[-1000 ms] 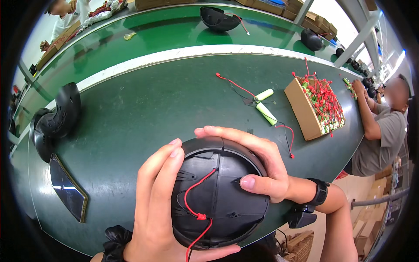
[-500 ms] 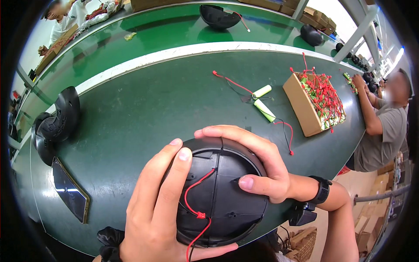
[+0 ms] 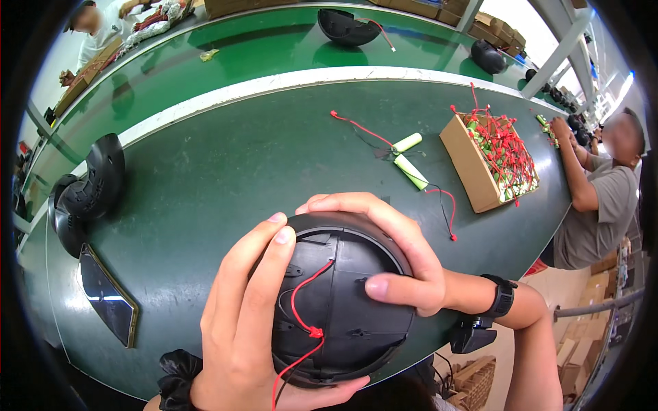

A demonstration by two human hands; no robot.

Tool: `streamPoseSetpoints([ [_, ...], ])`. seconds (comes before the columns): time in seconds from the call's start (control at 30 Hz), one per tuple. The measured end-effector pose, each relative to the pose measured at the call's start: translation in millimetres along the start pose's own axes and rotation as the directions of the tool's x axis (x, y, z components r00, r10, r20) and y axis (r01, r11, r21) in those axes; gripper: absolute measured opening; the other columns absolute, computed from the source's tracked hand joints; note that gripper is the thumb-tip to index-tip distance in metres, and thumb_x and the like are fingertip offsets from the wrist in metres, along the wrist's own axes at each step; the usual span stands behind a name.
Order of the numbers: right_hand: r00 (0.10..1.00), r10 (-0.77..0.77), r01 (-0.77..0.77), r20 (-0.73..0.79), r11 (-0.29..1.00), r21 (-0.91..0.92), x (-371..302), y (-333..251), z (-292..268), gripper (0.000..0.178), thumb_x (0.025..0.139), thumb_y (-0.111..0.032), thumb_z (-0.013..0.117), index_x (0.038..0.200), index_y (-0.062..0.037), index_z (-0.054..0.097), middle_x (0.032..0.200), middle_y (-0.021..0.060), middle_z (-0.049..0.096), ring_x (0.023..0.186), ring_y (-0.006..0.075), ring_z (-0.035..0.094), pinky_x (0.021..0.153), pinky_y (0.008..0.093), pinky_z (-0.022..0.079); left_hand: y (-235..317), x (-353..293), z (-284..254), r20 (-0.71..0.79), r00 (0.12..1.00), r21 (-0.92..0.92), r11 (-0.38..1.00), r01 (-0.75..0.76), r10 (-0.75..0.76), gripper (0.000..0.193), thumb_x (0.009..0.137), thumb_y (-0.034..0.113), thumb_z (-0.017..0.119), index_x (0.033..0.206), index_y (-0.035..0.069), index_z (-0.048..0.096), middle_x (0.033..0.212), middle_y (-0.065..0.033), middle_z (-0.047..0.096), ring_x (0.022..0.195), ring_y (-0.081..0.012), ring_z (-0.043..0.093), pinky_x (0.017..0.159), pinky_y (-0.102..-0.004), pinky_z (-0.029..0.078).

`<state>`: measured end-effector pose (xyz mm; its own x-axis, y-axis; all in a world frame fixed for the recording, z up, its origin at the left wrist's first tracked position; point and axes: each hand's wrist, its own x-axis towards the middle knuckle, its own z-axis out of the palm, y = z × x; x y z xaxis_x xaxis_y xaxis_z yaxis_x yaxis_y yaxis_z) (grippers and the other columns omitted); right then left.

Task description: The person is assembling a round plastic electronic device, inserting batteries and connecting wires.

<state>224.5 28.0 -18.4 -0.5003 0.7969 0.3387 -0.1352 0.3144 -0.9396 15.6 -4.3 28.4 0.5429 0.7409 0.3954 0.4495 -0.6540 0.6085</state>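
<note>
A round black plastic housing (image 3: 363,315) is held between my hands above the near edge of the green table. My left hand (image 3: 240,329) wraps its left side, fingers along the upper left rim and thumb beneath the lower rim. Over the top and right rim curls my right hand (image 3: 411,253), its thumb pressed on the inner face. A thin red and black lead comes out of a slot near the middle seam, meets a red plug connector (image 3: 315,332) and runs on down past my left palm. The far underside of the housing is hidden.
Two green battery cells (image 3: 411,171) with leads lie beyond my hands, beside a cardboard box (image 3: 473,168) full of similar cells. Curved black shells (image 3: 103,178) and a phone (image 3: 106,294) lie at left. More shells (image 3: 346,29) sit on the far green belt. A co-worker (image 3: 596,198) is at right.
The housing has shifted slightly left and tipped a little in my hands, with the grip kept. The lower lead now hangs further left.
</note>
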Motion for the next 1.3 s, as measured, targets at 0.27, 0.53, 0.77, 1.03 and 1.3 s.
streamPoseSetpoints([
  [0.27, 0.982, 0.17, -0.189, 0.082, 0.891, 0.413, 11, -3, 0, 0.065, 0.089, -0.041, 0.046, 0.132, 0.0068, 0.038, 0.134, 0.019, 0.045, 0.126, 0.0251, 0.043, 0.107, 0.035, 0.03, -50, -8, 30, -0.323, 0.914, -0.1, 0.951, -0.292, 0.247, 0.091, 0.053, 0.029, 0.084, 0.13, -0.001, 0.044, 0.125, -0.0203, 0.046, 0.115, -0.035, 0.047, 0.099, -0.0434, 0.036],
  [0.53, 0.986, 0.157, -0.165, 0.051, 0.95, 0.264, 11, -6, -7, 0.057, 0.087, -0.031, 0.043, 0.126, 0.0096, 0.048, 0.127, 0.0207, 0.053, 0.119, 0.0253, 0.051, 0.103, 0.0351, 0.036, -19, 0, 7, -0.03, 0.996, -0.19, 0.977, -0.092, 0.088, 0.133, 0.041, 0.041, 0.092, 0.142, -0.002, 0.017, 0.137, -0.0229, 0.027, 0.126, -0.0366, 0.035, 0.102, -0.0451, 0.035],
  [0.77, 0.837, 0.494, -0.22, -0.235, 0.696, 0.683, 7, -15, 5, 0.051, 0.09, -0.037, 0.038, 0.121, 0.0022, 0.051, 0.112, 0.0167, 0.06, 0.098, 0.0238, 0.06, 0.089, 0.0357, 0.046, -38, 1, 21, -0.103, 0.995, -0.472, 0.881, -0.037, -0.013, 0.151, 0.039, 0.031, 0.096, 0.145, 0.0, -0.007, 0.149, -0.0219, 0.012, 0.134, -0.0311, 0.029, 0.107, -0.0432, 0.032],
  [1.03, 0.776, 0.558, -0.273, -0.293, 0.717, 0.641, 4, -27, 23, 0.061, 0.085, -0.051, 0.042, 0.119, -0.0029, 0.056, 0.111, 0.0143, 0.062, 0.094, 0.0251, 0.061, 0.084, 0.0371, 0.048, -27, -6, 10, -0.113, 0.994, -0.406, 0.913, -0.048, 0.002, 0.138, 0.042, 0.026, 0.096, 0.143, 0.0, 0.006, 0.145, -0.0204, 0.021, 0.13, -0.0296, 0.037, 0.107, -0.0417, 0.034],
  [1.3, 0.802, 0.474, -0.165, -0.365, 0.762, 0.627, 3, -24, 28, 0.051, 0.089, -0.044, 0.037, 0.105, -0.0021, 0.06, 0.094, 0.0119, 0.065, 0.083, 0.0218, 0.062, 0.079, 0.0345, 0.048, -27, -10, 20, -0.145, 0.989, -0.488, 0.871, -0.051, -0.023, 0.132, 0.045, 0.024, 0.095, 0.142, 0.001, 0.008, 0.143, -0.0194, 0.023, 0.13, -0.0299, 0.036, 0.107, -0.0416, 0.033],
])
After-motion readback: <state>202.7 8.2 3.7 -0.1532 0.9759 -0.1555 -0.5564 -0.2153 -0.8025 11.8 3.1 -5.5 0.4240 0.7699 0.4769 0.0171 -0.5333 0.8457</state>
